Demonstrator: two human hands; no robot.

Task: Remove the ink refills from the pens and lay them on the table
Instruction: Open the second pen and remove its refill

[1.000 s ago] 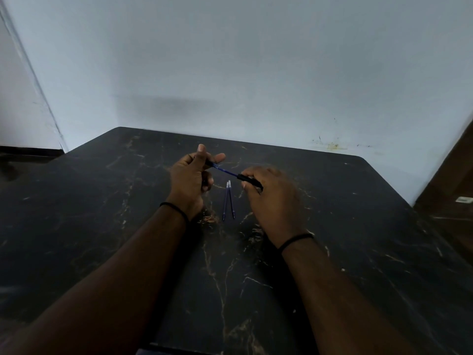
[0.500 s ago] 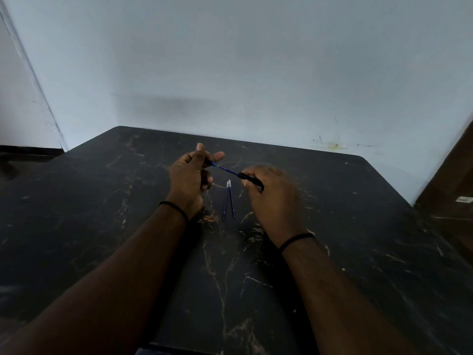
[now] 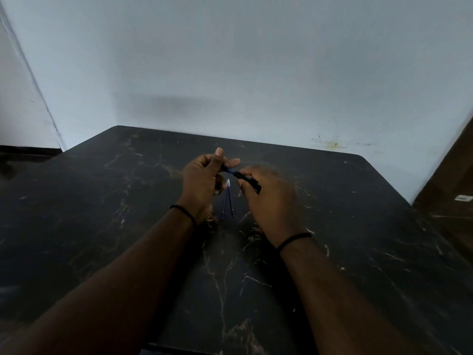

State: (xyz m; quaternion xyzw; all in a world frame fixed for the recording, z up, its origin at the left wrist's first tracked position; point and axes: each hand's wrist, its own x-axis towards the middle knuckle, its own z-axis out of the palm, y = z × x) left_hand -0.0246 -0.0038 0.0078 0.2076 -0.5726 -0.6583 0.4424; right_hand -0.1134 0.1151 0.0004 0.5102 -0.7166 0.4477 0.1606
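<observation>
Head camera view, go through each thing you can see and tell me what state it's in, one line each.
Left hand: pinches one end of the pen.
Right hand: grips the pen's black barrel.
Pen: held above the table, blue refill showing between the hands.
Two refills: out, lying side by side on the table.
Table: dark marble, refills resting on it.

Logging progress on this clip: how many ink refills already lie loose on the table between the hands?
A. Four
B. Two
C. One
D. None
B: two thin blue refills lie side by side on the dark table, between the left hand and the right hand, which hold a pen above them.
</observation>
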